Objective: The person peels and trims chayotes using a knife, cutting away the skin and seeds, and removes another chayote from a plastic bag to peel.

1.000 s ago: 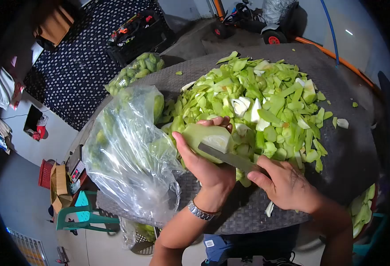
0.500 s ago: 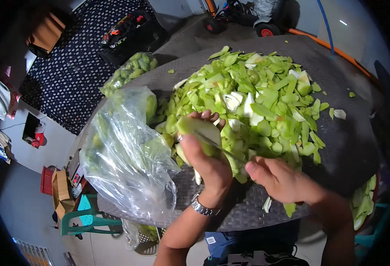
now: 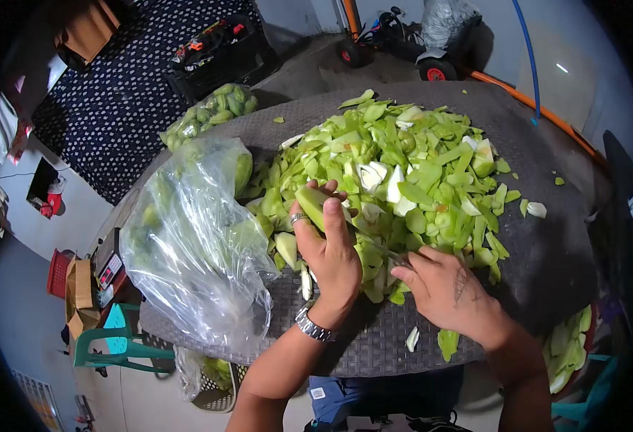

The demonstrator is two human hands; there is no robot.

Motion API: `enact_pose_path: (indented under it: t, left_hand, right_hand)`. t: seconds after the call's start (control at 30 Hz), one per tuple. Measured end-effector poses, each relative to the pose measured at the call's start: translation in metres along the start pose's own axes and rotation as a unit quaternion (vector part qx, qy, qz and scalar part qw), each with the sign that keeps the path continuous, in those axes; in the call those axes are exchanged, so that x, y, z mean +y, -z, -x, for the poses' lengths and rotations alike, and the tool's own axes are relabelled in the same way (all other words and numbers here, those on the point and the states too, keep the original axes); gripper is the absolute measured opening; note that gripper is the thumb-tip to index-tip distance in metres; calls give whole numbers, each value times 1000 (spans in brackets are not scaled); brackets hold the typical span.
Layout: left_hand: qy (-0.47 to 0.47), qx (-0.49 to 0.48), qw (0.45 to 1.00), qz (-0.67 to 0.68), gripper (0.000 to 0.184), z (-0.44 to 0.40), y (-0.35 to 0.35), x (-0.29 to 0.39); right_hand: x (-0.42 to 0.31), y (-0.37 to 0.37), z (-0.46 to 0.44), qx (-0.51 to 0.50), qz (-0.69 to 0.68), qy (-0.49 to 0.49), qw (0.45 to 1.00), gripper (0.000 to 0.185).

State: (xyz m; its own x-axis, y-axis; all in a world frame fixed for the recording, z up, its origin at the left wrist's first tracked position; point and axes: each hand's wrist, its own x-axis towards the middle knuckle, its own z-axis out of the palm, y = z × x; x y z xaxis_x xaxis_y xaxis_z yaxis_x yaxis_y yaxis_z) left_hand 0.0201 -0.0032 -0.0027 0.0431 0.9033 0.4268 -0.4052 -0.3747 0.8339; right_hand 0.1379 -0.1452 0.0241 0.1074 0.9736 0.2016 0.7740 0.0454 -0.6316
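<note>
My left hand (image 3: pixel 329 248) is wrapped around a peeled, pale green fruit (image 3: pixel 311 202) that looks like an unripe mango, with the thumb pointing up along it. In my right hand (image 3: pixel 450 291) is a knife (image 3: pixel 375 247), its handle mostly covered by my fingers and its thin blade reaching left to the fruit. Just beyond both hands lies a large heap of green peels and slices (image 3: pixel 432 169), with several white pieces among them. Left of my left hand, a clear plastic bag (image 3: pixel 194 252) with green fruit inside rests on the table.
A dark woven-pattern cover (image 3: pixel 540 266) lies over the table. Another bag of green fruit (image 3: pixel 212 111) sits at its far left edge. Below are a basket (image 3: pixel 219 392) and a teal chair (image 3: pixel 122 345). More peels (image 3: pixel 570 345) fill a container at lower right.
My left hand has turned the fruit, so its cut face shows less and my thumb stands more upright. The knife stays in my right hand near the fruit. The whole view has shifted slightly.
</note>
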Motion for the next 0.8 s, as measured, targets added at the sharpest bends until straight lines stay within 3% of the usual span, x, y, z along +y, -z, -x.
enact_pose_path:
  t: [0.1,0.23,0.27,0.33,0.43,0.57,0.7,0.8]
  left_hand:
    - [-1,-16,1000,-20,52,-1,-1,-2]
    - [88,71,994,0,53,-29,14,6]
    - [117,76,988,70,57,-34,21,6]
    - [186,44,957,216,70,-41,34,8]
    - [317,-41,885,338,67,-41,33,17]
    - [331,-25,890,312,70,-37,31,16]
    - [330,-61,888,316,69,-34,28,22]
    - [330,-36,891,309,69,-34,26,23]
  right_hand:
    - [-5,10,4,-9,20,12,1000,20]
    - [-7,21,11,-12,27,7,1000,17]
    - [-6,23,9,-10,1,-29,1000,19]
    - [-6,21,6,82,-51,-35,995,29]
    - [-2,19,3,61,-133,-71,987,61]
    - [-13,23,-2,-52,-199,-110,972,74]
    - [-16,19,-2,-62,-207,-101,971,73]
    - [-21,22,-4,-70,-194,-129,970,70]
